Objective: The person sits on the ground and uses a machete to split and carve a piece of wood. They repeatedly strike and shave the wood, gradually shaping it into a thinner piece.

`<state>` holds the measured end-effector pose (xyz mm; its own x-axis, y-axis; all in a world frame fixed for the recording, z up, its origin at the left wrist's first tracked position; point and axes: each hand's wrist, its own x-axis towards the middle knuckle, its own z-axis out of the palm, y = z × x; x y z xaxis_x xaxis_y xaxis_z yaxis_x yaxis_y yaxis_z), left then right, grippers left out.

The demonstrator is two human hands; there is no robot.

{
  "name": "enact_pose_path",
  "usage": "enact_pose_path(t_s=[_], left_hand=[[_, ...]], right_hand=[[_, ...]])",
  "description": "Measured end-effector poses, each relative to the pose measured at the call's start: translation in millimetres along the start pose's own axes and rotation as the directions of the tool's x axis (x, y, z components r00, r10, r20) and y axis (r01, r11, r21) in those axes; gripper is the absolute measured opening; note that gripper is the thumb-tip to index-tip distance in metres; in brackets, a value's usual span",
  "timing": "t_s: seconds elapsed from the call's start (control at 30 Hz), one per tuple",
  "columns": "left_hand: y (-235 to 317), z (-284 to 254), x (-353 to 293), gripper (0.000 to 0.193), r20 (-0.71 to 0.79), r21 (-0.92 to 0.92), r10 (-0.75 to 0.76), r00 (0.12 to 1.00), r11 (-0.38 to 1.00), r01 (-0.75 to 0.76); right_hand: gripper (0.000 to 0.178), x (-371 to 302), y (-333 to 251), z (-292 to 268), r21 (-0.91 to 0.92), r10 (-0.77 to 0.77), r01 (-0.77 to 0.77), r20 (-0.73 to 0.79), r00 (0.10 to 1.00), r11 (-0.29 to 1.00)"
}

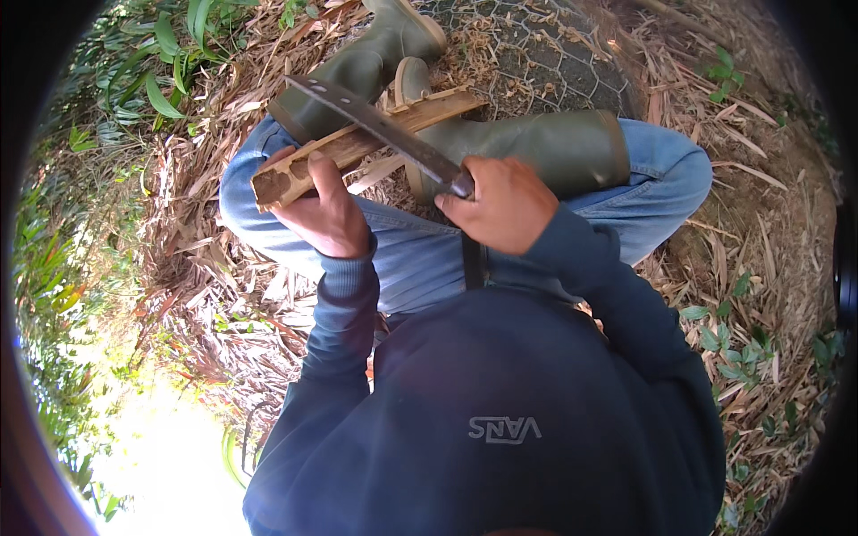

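Note:
My left hand (326, 210) is wrapped round the near end of a split length of bamboo (350, 147), its thumb on the upper side. The piece slants away to the right, and its hollow, darker inside shows at the near left end. In my right hand (508, 205) I grip the handle of a long, dark-bladed machete (384, 127). The blade points to the far left and crosses over the bamboo. Whether its edge touches the wood I cannot tell. Most of the handle is hidden in my fist.
My legs in blue jeans (661, 161) are folded, with olive rubber boots (545, 156) under and beyond the bamboo. Beyond lies a dark surface with wire mesh (559, 67), strewn with shavings. Dry leaves (206, 259) and green plants (156, 54) surround me.

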<state>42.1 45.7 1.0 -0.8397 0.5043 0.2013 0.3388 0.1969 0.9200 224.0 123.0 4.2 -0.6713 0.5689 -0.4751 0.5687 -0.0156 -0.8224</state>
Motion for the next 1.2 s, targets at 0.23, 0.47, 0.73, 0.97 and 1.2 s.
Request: enact_pose_path(t_s=[0.23, 0.47, 0.73, 0.97, 1.2], left_hand=[[0.1, 1.4, -5.4, 0.028, 0.009, -0.064, 0.008, 1.000, 0.998, -0.008], [4.0, 5.3, -9.7, 0.031, -0.011, -0.053, -0.009, 1.000, 0.999, 0.008], [9.4, 9.8, -7.9, 0.033, 0.001, -0.022, 0.039, 0.999, 0.999, -0.039], [5.5, 8.6, -8.1, 0.031, -0.001, -0.052, 0.026, 1.000, 0.998, -0.026], [0.7, 9.9, -1.3, 0.032, 0.002, -0.010, 0.055, 0.999, 0.998, -0.055]], right_hand=[[0.032, 11.8, 10.8, -1.3, -0.002, 0.152, -0.153, -0.017, 0.988, 0.988], [0.034, 5.3, 14.8, 1.6, 0.020, 0.095, -0.095, -0.021, 0.995, 0.995], [0.035, 12.8, 31.3, -3.9, -0.033, 0.118, -0.118, -0.015, 0.993, 0.992], [0.036, 3.8, 28.0, -4.7, -0.027, 0.115, -0.114, 0.015, 0.993, 0.993], [0.038, 3.4, 18.7, -15.7, -0.071, 0.094, -0.090, 0.059, 0.994, 0.993]])
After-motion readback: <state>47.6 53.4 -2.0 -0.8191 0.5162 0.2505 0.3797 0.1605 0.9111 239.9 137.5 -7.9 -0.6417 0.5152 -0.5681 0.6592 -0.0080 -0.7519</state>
